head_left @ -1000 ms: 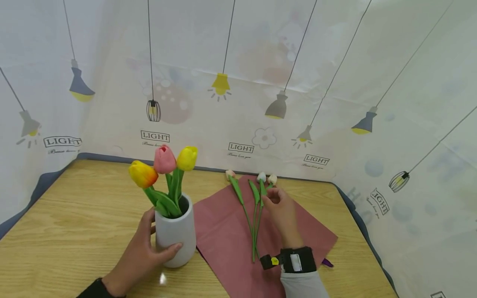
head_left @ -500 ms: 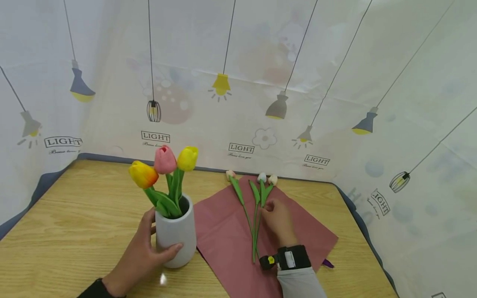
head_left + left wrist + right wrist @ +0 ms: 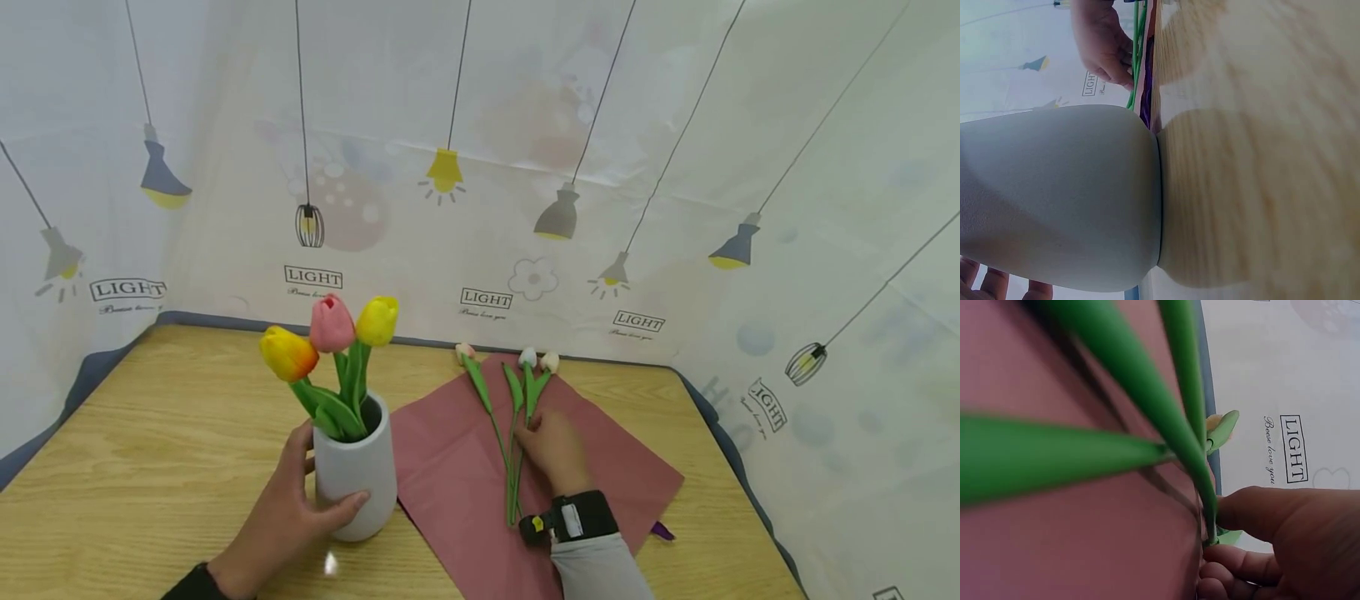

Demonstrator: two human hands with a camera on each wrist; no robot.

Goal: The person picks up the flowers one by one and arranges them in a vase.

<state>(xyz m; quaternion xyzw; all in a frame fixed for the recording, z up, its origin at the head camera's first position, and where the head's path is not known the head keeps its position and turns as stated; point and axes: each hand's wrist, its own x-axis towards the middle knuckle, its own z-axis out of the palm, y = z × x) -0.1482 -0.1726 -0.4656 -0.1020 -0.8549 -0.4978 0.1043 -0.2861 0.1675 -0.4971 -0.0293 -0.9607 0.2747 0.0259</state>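
My left hand [image 3: 281, 508] grips a white vase [image 3: 356, 483] upright on the table, thumb across its front. From its mouth rise a yellow-orange tulip [image 3: 288, 354], a pink tulip [image 3: 332, 323] and a yellow tulip [image 3: 377, 321]. To the right, three tulips lie on dark pink wrapping paper: one pale pink [image 3: 465, 354], one pale blue [image 3: 528, 358] and one cream [image 3: 550, 362]. My right hand [image 3: 558, 450] pinches a green tulip stem [image 3: 1166, 428] between thumb and fingers [image 3: 1241, 562], below the leaves. Which bloom that stem bears I cannot tell.
The wrapping paper [image 3: 457, 467] covers the table's right middle, with a purple piece [image 3: 663, 531] poking out at its right edge. A wood-grain table [image 3: 187, 400] runs back to a pale curtain [image 3: 420, 250] printed with lamps.
My right hand has slid down and left, from beside the leaves to lower along the tulip stems. The left hand and the vase have stayed in place.
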